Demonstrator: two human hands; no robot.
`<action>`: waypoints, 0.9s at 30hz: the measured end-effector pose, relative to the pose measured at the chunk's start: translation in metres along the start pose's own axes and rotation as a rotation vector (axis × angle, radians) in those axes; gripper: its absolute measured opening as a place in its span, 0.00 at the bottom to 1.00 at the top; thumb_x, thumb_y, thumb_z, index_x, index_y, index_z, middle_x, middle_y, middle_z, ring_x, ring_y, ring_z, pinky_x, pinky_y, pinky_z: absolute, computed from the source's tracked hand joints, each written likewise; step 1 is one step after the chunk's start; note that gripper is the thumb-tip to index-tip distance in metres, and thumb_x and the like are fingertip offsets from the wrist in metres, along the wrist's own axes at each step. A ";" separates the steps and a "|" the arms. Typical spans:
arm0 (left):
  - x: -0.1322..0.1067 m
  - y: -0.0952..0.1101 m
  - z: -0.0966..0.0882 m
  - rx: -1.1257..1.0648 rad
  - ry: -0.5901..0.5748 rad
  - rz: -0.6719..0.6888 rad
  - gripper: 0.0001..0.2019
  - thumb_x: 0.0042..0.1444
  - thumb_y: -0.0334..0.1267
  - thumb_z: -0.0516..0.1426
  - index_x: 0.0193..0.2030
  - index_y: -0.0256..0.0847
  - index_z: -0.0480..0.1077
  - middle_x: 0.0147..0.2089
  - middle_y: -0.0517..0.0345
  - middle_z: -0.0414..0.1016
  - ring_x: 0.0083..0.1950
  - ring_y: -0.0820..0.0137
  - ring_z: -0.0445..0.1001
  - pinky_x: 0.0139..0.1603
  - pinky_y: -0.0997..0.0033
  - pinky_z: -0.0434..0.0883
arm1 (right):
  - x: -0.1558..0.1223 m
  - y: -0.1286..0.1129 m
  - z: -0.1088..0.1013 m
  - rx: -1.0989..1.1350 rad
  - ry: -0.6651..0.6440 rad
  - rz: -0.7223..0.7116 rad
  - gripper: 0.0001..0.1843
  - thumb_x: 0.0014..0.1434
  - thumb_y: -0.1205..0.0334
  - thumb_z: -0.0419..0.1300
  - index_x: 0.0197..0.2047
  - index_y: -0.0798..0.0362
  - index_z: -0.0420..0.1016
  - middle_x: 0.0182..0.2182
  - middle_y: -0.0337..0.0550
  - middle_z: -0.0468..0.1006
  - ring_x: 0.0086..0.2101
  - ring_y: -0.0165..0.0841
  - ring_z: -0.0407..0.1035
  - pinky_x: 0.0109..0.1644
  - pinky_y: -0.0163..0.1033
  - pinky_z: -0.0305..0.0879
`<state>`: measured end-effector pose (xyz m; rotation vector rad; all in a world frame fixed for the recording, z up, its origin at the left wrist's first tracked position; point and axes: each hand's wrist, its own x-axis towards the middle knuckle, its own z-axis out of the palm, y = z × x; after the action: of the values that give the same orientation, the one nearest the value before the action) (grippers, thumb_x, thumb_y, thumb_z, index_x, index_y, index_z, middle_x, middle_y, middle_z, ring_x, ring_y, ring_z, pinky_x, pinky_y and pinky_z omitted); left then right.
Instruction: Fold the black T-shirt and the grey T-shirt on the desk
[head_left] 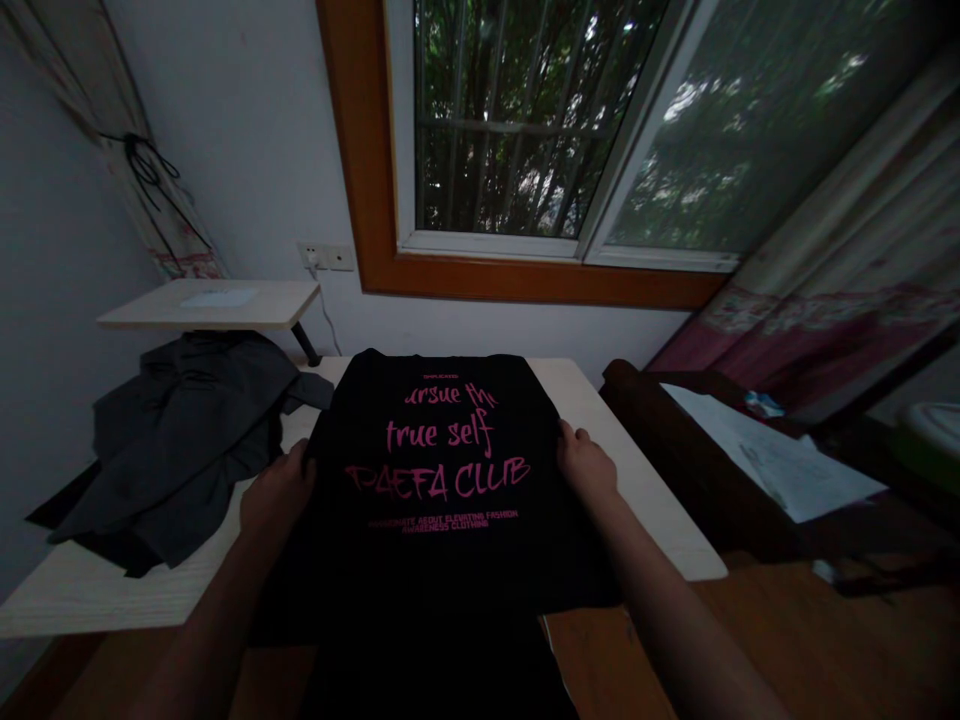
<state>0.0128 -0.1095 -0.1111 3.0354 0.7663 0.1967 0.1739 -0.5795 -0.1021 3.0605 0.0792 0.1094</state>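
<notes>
A black T-shirt (450,560) with pink lettering lies spread over the pale wooden table, its near part hanging past the front edge. My left hand (279,490) grips the shirt's left side, fingers closed on the cloth. On the opposite side my right hand (587,462) pinches the right edge of the same shirt. The fabric between the hands looks mostly flat, with the print facing up. Left of my left hand sits a crumpled heap of dark grey clothing (187,430).
The table (652,490) stands against the wall under a window (540,130). A small raised shelf (270,308) is at the back left, near a wall socket (327,257) with a cord. To the right, a brown padded seat (690,470) bears white paper (765,455).
</notes>
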 end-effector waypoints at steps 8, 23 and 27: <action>-0.002 0.002 0.010 0.099 0.045 0.068 0.23 0.70 0.38 0.43 0.68 0.46 0.64 0.47 0.46 0.80 0.37 0.62 0.79 0.32 0.69 0.68 | 0.001 0.008 0.014 0.024 0.014 0.041 0.27 0.72 0.61 0.45 0.72 0.54 0.55 0.41 0.55 0.82 0.38 0.38 0.78 0.37 0.37 0.66; -0.055 -0.017 -0.004 0.090 -0.137 0.171 0.28 0.68 0.32 0.43 0.74 0.48 0.57 0.57 0.45 0.77 0.45 0.62 0.81 0.41 0.65 0.74 | -0.047 0.039 0.011 0.021 -0.090 0.050 0.26 0.74 0.51 0.39 0.69 0.48 0.59 0.38 0.53 0.83 0.35 0.44 0.80 0.35 0.42 0.69; -0.070 -0.026 -0.003 0.021 -0.206 0.159 0.30 0.66 0.32 0.45 0.75 0.52 0.55 0.62 0.48 0.75 0.44 0.64 0.81 0.40 0.66 0.75 | -0.060 0.051 0.013 0.031 -0.131 0.036 0.27 0.75 0.51 0.38 0.71 0.48 0.56 0.36 0.53 0.83 0.35 0.46 0.80 0.36 0.44 0.69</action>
<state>-0.0610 -0.1194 -0.1172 3.0711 0.5174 -0.1227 0.1176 -0.6345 -0.1152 3.0913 0.0173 -0.0910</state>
